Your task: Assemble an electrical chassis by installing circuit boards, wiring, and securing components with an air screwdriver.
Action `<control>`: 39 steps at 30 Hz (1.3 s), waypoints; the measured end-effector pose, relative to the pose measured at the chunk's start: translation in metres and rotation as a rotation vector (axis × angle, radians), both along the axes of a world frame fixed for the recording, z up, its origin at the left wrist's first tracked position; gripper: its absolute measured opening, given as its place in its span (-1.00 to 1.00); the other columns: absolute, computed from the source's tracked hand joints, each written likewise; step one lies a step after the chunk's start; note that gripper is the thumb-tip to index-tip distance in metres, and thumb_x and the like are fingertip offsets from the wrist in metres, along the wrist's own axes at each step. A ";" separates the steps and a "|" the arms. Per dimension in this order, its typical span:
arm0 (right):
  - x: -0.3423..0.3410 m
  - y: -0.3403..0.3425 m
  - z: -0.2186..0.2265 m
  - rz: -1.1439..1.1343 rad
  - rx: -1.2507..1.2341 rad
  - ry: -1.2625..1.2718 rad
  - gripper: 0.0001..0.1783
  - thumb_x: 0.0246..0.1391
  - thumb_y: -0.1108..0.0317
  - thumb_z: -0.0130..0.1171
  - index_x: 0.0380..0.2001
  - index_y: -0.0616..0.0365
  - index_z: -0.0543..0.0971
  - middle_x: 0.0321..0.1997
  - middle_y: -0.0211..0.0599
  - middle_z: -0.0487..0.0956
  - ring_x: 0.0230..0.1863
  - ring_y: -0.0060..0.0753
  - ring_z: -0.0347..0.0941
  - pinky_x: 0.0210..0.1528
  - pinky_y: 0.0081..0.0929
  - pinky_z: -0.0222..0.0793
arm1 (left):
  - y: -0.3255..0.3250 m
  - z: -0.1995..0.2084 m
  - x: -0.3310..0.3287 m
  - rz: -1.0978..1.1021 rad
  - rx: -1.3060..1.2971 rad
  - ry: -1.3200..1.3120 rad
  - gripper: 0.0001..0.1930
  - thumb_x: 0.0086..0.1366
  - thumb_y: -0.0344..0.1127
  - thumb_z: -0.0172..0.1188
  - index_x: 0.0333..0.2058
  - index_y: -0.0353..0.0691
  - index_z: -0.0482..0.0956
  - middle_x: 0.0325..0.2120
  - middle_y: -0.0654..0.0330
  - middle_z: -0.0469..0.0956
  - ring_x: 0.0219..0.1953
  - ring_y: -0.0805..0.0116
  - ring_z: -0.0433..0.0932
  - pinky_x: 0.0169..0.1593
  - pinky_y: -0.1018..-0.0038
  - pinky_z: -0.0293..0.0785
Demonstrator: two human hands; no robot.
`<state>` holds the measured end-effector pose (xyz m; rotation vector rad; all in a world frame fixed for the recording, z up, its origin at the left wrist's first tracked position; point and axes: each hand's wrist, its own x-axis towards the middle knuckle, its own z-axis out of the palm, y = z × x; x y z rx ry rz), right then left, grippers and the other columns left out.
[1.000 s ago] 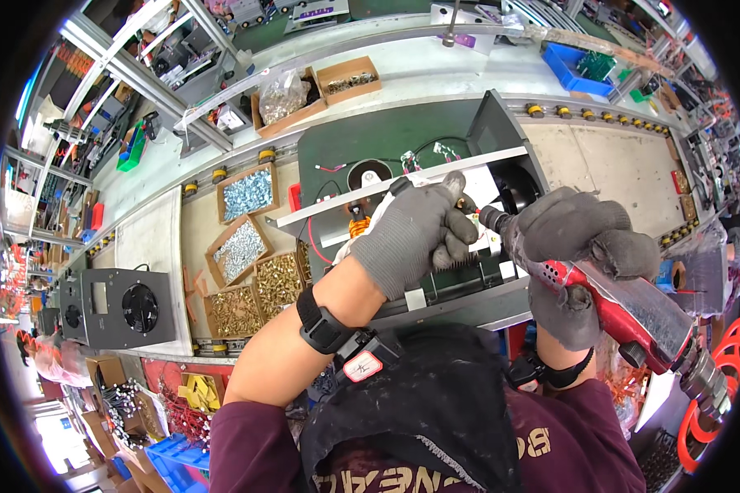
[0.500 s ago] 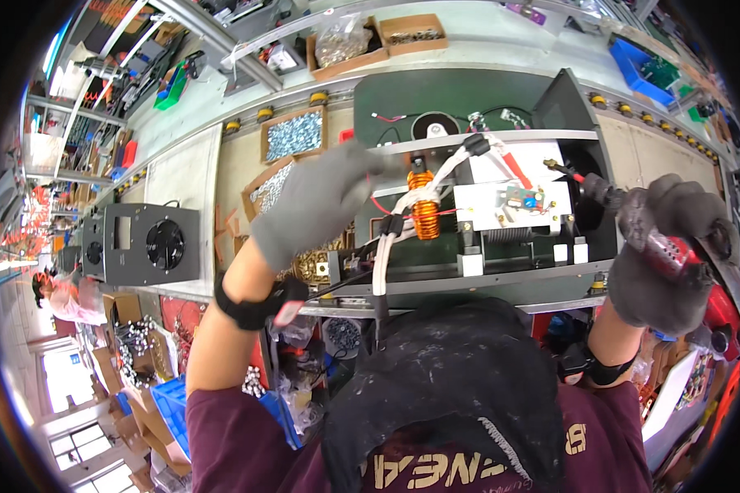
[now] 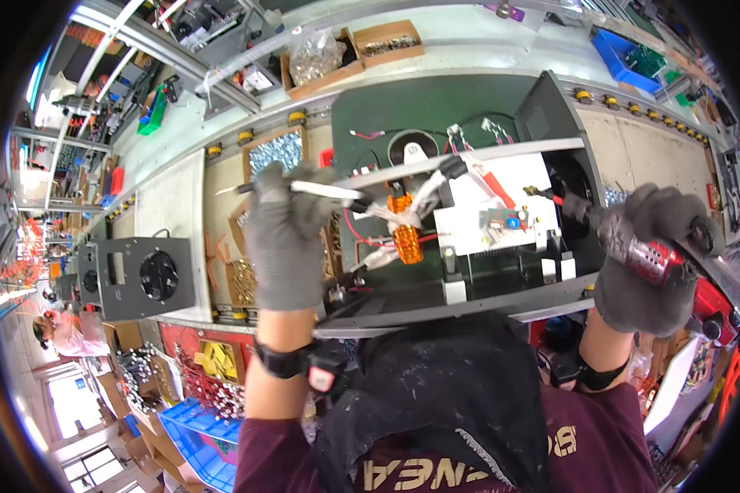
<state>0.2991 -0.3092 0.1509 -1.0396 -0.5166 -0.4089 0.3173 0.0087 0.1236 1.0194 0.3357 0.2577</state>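
L hand (image 3: 288, 234), gloved, now up by the chassis's (image 3: 551, 111) left edge, fingers closed round the white cable (image 3: 325, 191); thin end pokes out past the hand's left side, rest runs right to the orange coil (image 3: 405, 234). Half a sec ago same hand was a blur there & the cable hung over the chassis's near edge; 1 sec ago the hand was over the white plate (image 3: 460, 230), close to the bit. R hand (image 3: 645, 296), gloved too, clamped on the red/blk power driver (image 3: 654, 261) as before, out by the chassis's right edge, bit pointing left over the blk fan (image 3: 567, 185), tip near the plate's upper right corner; can't tell if it touches anything. Driver's further right vs. 1 sec ago, approx. same as half a sec ago. Plate + small circuit board (image 3: 501, 223) on it uncovered, as half a sec ago; coil still left of plate, inside chassis. Chassis sits mid worktop (image 3: 641, 156), its near rail along the worktop's near edge. L hand & forearm now hide part of the screw boxes: silver screws (image 3: 275, 156) toward worktop's far edge, brass screws (image 3: 243, 283) toward the near one. Grey fan unit (image 3: 119, 279) further left, same spot.
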 end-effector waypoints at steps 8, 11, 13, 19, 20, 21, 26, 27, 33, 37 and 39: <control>0.021 0.009 -0.005 -0.302 -0.070 -0.052 -0.66 -0.05 0.18 0.18 -0.21 -0.01 0.36 -0.45 -0.35 0.26 -0.50 -0.43 0.19 -0.45 -0.43 0.22 | -0.014 0.013 0.057 -0.427 0.500 0.138 -0.71 0.37 -0.32 -0.14 0.02 -0.27 0.20 -0.55 0.23 0.42 -0.62 0.57 0.36 -0.56 0.65 0.33; 0.026 0.008 -0.013 -0.323 0.002 0.025 -0.63 -0.09 0.20 0.24 -0.23 0.02 0.36 -0.45 -0.34 0.28 -0.49 -0.40 0.23 -0.44 -0.41 0.24 | -0.034 -0.002 0.076 -0.289 0.716 0.096 -0.69 0.37 -0.37 -0.15 0.05 -0.29 0.23 -0.57 0.28 0.36 -0.62 0.60 0.28 -0.55 0.66 0.26; 0.026 0.006 -0.019 -0.379 -0.011 0.087 -0.71 -0.09 0.19 0.13 -0.31 0.05 0.36 -0.50 -0.39 0.20 -0.49 -0.43 0.15 -0.42 -0.48 0.10 | -0.051 -0.009 0.086 -0.090 1.015 -0.082 -0.61 0.39 -0.19 -0.16 0.08 -0.30 0.27 -0.64 0.36 0.30 -0.69 0.66 0.19 -0.61 0.71 0.10; 0.028 -0.006 -0.023 -0.333 -0.076 0.142 -0.70 -0.10 0.16 0.13 -0.33 0.06 0.38 -0.52 -0.42 0.23 -0.51 -0.47 0.17 -0.45 -0.49 0.12 | -0.062 0.015 0.089 -1.373 0.236 -0.031 -0.65 0.27 -0.39 -0.05 0.03 -0.34 0.33 -0.49 0.26 0.46 -0.50 0.49 0.44 -0.41 0.56 0.39; 0.028 -0.008 -0.022 -0.318 -0.067 0.112 -0.71 -0.09 0.16 0.12 -0.32 0.05 0.39 -0.52 -0.41 0.23 -0.51 -0.47 0.17 -0.45 -0.49 0.12 | -0.065 0.018 0.090 -1.391 0.198 0.200 -0.67 0.25 -0.35 0.01 -0.02 -0.31 0.38 -0.47 0.24 0.48 -0.50 0.46 0.47 -0.43 0.53 0.40; 0.028 -0.008 -0.022 -0.309 -0.038 0.178 -0.71 -0.07 0.18 0.09 -0.27 0.05 0.39 -0.52 -0.41 0.22 -0.50 -0.48 0.16 -0.45 -0.49 0.11 | -0.074 0.014 0.088 -1.420 0.179 0.206 -0.67 0.25 -0.35 0.01 -0.02 -0.31 0.38 -0.47 0.24 0.48 -0.50 0.46 0.47 -0.43 0.53 0.40; 0.024 -0.011 -0.027 -0.319 0.000 0.149 -0.69 -0.05 0.18 0.07 -0.22 0.04 0.40 -0.51 -0.41 0.21 -0.50 -0.47 0.16 -0.46 -0.48 0.12 | -0.112 -0.009 0.071 -0.787 2.284 -0.574 -0.75 0.05 -0.32 0.11 -0.24 -0.17 0.45 -0.51 0.21 0.40 -0.57 0.39 0.49 -0.57 0.49 0.34; 0.023 -0.011 -0.029 -0.353 0.016 0.122 -0.68 -0.05 0.18 0.07 -0.21 0.04 0.40 -0.50 -0.41 0.21 -0.50 -0.47 0.16 -0.46 -0.48 0.12 | -0.115 -0.012 0.072 -0.779 2.351 -0.670 -0.76 0.03 -0.34 0.10 -0.27 -0.19 0.46 -0.52 0.23 0.36 -0.54 0.39 0.44 -0.51 0.52 0.35; 0.020 -0.016 -0.034 -0.374 -0.030 0.154 -0.64 -0.04 0.17 0.05 -0.16 0.05 0.40 -0.49 -0.41 0.22 -0.52 -0.48 0.15 -0.47 -0.50 0.12 | -0.131 -0.021 0.072 -0.812 2.242 -0.781 -0.91 0.01 -0.24 0.16 -0.51 -0.07 0.53 -0.52 0.32 0.34 -0.34 0.44 0.38 -0.31 0.49 0.27; 0.020 -0.019 -0.028 -0.285 -0.069 0.171 -0.65 -0.04 0.16 0.06 -0.17 0.03 0.41 -0.49 -0.41 0.24 -0.53 -0.49 0.15 -0.49 -0.49 0.13 | -0.130 -0.018 0.081 -0.962 2.362 -0.942 -0.92 0.01 -0.25 0.16 -0.53 -0.09 0.55 -0.50 0.33 0.37 -0.27 0.40 0.37 -0.26 0.46 0.26; 0.020 -0.018 -0.027 -0.224 -0.118 0.126 -0.66 -0.03 0.16 0.07 -0.17 0.01 0.41 -0.50 -0.43 0.23 -0.54 -0.50 0.15 -0.49 -0.50 0.12 | -0.125 -0.017 0.088 -1.025 2.166 -1.035 -0.92 -0.03 -0.27 0.16 -0.50 -0.05 0.57 -0.47 0.36 0.40 -0.21 0.37 0.36 -0.17 0.42 0.24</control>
